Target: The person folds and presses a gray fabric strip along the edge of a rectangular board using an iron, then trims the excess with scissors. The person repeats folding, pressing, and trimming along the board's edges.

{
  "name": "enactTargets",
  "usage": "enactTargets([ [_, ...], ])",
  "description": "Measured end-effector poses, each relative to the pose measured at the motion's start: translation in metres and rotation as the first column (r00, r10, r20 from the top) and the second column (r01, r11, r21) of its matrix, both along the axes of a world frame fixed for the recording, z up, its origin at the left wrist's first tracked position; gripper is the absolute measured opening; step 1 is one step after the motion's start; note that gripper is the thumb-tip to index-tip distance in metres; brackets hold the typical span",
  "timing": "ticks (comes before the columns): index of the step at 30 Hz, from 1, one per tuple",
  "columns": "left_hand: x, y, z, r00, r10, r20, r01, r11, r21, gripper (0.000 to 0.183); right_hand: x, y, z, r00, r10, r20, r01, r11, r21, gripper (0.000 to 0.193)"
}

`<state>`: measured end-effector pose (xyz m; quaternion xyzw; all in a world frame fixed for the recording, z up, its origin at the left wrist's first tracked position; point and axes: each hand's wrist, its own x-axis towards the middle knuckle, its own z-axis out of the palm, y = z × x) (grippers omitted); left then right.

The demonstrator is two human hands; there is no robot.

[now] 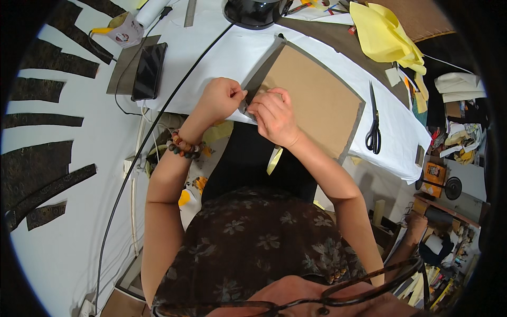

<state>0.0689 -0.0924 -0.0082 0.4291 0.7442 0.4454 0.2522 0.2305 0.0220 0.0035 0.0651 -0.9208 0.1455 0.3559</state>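
A tan board (pixel 317 95) with a dark fabric border lies on the white-covered table, its near-left corner under my hands. My left hand (pixel 223 98) is closed in a pinch just left of that corner; what lies between its fingertips is too small to make out. Beside it, my right hand (pixel 274 116) is closed, fingertips at the dark fabric border (pixel 260 74); the fingers hide what they grip. Below my right wrist hangs a narrow pale yellow strip (pixel 274 160); its upper end is hidden.
Black scissors (pixel 373 121) lie right of the board. A phone (pixel 150 71) rests at the left, with a black cable (pixel 177 89) crossing the table's left side. Crumpled yellow cloth (pixel 377 34) sits at the back right, a black rounded appliance (pixel 253 13) at the back.
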Motion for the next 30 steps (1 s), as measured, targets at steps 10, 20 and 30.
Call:
enactTargets([
  [10,-0.004,-0.008,-0.005,0.993,-0.023,0.112,0.017,0.998,0.056,0.023,0.002,0.004,0.0,0.998,0.054,0.021,-0.054,0.998,-0.033,0.019],
  [20,-0.019,-0.008,0.0,0.863,-0.101,0.495,0.164,0.983,-0.084,0.022,-0.01,0.013,0.004,0.951,0.189,0.246,-0.075,0.91,-0.408,0.022],
  [30,-0.01,0.0,-0.017,0.997,-0.012,0.08,0.018,0.998,-0.065,0.027,-0.006,0.008,-0.001,0.981,0.154,0.122,-0.156,0.988,0.015,0.018],
])
